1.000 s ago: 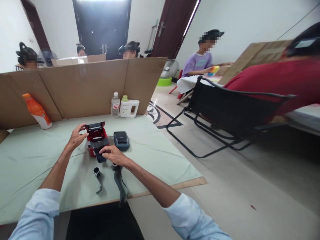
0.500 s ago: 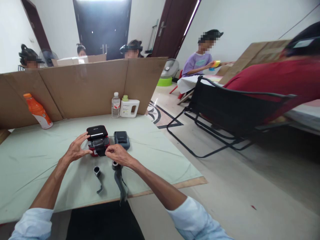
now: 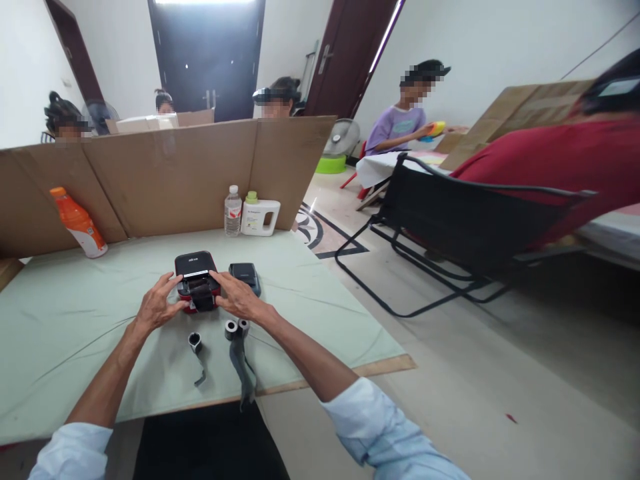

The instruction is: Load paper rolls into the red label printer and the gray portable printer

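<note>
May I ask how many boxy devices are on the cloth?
2: a red-and-black device between the left hand and right hand; a bluish device partly behind the right hand.

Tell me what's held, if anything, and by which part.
A black-topped red device, held at opposite sides by the left hand and right hand.

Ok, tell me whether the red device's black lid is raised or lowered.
Lowered: the black lid lies over the red device, top face showing, between left hand and right hand. Latched or not: cannot tell.
</note>
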The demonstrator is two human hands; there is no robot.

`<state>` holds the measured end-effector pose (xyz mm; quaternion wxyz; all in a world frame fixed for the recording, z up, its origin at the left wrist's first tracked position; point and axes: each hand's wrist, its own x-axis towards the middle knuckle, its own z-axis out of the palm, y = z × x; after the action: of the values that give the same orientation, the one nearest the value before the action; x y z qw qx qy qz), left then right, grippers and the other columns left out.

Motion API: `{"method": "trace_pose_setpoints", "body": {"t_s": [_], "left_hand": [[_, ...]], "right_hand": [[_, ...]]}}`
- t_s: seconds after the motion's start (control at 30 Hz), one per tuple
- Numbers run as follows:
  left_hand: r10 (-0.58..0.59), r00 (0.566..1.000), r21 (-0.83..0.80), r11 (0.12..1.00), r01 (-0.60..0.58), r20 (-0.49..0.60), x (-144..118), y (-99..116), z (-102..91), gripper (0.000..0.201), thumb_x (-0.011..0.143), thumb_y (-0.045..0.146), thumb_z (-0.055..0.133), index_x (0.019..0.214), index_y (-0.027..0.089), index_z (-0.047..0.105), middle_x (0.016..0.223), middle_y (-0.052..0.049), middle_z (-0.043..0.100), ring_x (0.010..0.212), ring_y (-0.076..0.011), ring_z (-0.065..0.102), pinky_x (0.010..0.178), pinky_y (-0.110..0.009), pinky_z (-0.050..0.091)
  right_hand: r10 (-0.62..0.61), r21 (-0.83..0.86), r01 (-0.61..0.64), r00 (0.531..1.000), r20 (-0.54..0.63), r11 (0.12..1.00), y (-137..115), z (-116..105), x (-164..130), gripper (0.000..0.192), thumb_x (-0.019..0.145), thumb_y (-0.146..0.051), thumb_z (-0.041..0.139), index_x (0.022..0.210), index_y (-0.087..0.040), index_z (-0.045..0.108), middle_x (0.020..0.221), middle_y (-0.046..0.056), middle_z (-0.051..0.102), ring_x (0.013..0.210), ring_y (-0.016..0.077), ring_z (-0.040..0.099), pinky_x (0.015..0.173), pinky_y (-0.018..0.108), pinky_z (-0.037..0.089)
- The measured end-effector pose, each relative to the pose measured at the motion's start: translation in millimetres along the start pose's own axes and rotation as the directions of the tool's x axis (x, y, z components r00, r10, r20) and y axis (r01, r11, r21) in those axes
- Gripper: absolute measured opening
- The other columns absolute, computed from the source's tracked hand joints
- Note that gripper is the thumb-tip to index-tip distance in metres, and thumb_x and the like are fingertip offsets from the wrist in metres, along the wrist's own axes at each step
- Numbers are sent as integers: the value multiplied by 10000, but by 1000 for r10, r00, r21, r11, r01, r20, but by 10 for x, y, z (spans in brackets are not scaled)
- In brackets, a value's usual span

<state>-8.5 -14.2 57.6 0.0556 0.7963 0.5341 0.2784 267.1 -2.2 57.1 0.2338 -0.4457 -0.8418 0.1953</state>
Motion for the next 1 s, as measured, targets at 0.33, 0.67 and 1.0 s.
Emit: {"method": "trace_pose_setpoints", "body": {"t_s": [0.33, 0.67, 1.0], "left_hand": [[-12, 998, 131, 991, 4, 57, 13, 91, -64, 623, 830, 440, 776, 1406, 268, 614, 1538, -112, 546, 1347, -327, 599, 1114, -458, 518], [-37, 996, 22, 999, 36, 81, -23, 180, 253, 793, 889, 339, 695, 1599, 194, 372, 1548, -187, 529, 1354, -345, 595, 1115, -487, 502], [-82, 996, -39, 996, 80, -46, -457, -216, -459, 808, 868, 328, 665, 1607, 175, 377, 1529, -179, 549, 1382, -327, 565, 1145, -473, 476]], "right_hand": [[-16, 99, 23, 997, -71, 995, 107, 122, 56, 716, 821, -161, 671, 1513, -182, 489, 1387, 160, 616, 1265, 298, 587, 1072, 444, 472], [14, 450, -17, 1000, 9, 893, 64, 39, 17, 707, 788, -207, 672, 1470, -221, 483, 1025, 24, 726, 849, 203, 648, 828, 329, 508], [-181, 546, 114, 981, 70, 830, -539, 276, 456, 708, 799, -305, 752, 1446, -232, 475, 1100, 36, 721, 981, 229, 654, 898, 344, 515]]}}
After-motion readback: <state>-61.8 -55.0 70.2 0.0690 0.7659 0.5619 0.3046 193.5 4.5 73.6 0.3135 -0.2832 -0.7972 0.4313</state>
